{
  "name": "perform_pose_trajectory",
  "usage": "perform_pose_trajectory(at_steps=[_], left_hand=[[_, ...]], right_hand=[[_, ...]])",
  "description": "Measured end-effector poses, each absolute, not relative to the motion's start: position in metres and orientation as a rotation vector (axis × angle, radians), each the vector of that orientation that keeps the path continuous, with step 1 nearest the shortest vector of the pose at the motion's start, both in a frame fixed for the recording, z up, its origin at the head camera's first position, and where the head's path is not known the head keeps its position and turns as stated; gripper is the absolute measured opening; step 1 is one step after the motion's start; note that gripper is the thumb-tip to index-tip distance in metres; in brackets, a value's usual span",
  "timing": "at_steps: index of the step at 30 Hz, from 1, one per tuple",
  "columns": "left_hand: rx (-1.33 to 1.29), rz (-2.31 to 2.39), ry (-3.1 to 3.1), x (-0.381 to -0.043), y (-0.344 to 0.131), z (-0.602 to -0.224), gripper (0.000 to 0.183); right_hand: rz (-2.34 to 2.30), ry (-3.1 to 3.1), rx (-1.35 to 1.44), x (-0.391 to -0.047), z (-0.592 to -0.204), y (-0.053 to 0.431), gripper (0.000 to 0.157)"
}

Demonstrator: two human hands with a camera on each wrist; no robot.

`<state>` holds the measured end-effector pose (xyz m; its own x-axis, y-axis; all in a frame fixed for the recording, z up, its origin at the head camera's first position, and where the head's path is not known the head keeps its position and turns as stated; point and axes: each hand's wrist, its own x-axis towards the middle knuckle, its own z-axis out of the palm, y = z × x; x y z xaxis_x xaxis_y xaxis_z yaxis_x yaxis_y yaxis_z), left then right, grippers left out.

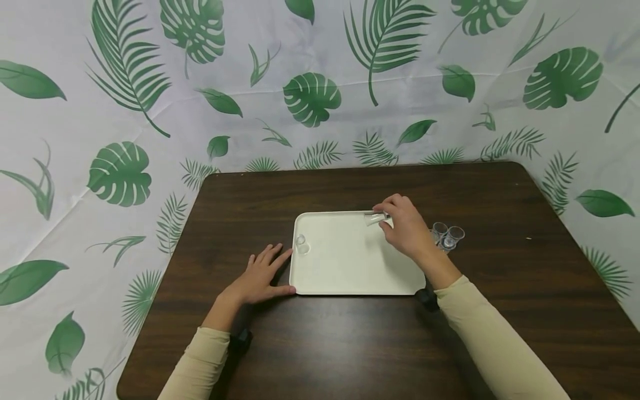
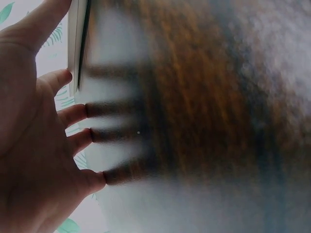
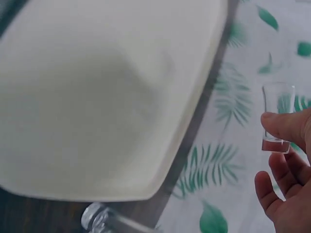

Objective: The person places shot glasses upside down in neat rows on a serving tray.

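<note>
My right hand (image 1: 407, 230) pinches a small clear shot glass (image 1: 372, 219) between thumb and fingers, above the upper right part of a white rectangular tray (image 1: 350, 266). In the right wrist view the held shot glass (image 3: 278, 99) has its thick base toward the curled lower fingers. Another shot glass (image 1: 302, 245) stands on the tray near its left edge. My left hand (image 1: 260, 279) lies with spread fingers at the tray's left side, its thumb touching the front left corner. The left wrist view shows that hand (image 2: 39, 131) against the tray's edge (image 2: 74, 43).
Just right of the tray, a few more shot glasses (image 1: 451, 238) stand close together, partly behind the right wrist. Everything is on a dark wood-grain table (image 1: 340, 339). A white cloth with green leaf prints (image 1: 310, 139) hangs behind the table's far edge.
</note>
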<state>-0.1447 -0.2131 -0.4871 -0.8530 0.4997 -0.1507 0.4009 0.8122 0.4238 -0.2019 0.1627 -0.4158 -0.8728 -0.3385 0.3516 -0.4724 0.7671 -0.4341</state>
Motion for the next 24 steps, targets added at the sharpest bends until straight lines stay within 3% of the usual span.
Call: perform_pose_trajectory(at_steps=[9,24], left_hand=[[0.701,0.579,2.737,-0.145,-0.212,-0.485,0.096],[0.663,0.564,2.741,-0.145,-0.210,-0.485,0.096]], right_hand=[[0.487,-2.662,0.934,-0.212,-0.432,0.126,0.031],[0.018,-2.460,1.227,-0.215,-0.463,0.080,0.017]])
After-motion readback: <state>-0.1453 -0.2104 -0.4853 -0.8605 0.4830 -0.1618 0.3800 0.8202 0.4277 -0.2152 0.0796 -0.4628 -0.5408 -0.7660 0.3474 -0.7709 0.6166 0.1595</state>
